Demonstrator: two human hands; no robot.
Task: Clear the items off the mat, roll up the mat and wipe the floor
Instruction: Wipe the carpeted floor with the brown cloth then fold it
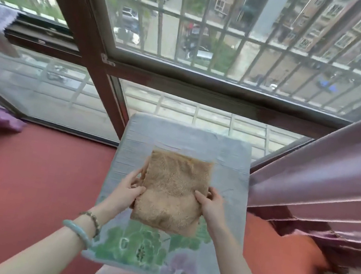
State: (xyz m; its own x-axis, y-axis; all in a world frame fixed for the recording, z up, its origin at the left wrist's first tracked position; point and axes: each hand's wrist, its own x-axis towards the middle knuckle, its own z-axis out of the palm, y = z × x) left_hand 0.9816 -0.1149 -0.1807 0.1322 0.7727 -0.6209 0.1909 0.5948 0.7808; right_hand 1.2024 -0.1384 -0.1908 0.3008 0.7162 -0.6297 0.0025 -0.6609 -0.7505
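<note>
Head view: one folded tan cloth (172, 191) held over one grey floral mat (231, 160), centre of frame.
Left hand (128, 190) and right hand (209, 204) each pinch a side edge of the cloth in a narrow grip, thumbs on top. Count: two hands, one cloth, one mat. The mat lies flat, unrolled, on the red floor (22, 181); nothing else shows on it. Judged status: clearing is nearly complete; rolling and wiping remain.

Two hands (127, 191) (212, 206), one tan cloth (172, 191), one flowered grey cushion (175, 136), two bracelets (93, 219) (77, 232).
</note>
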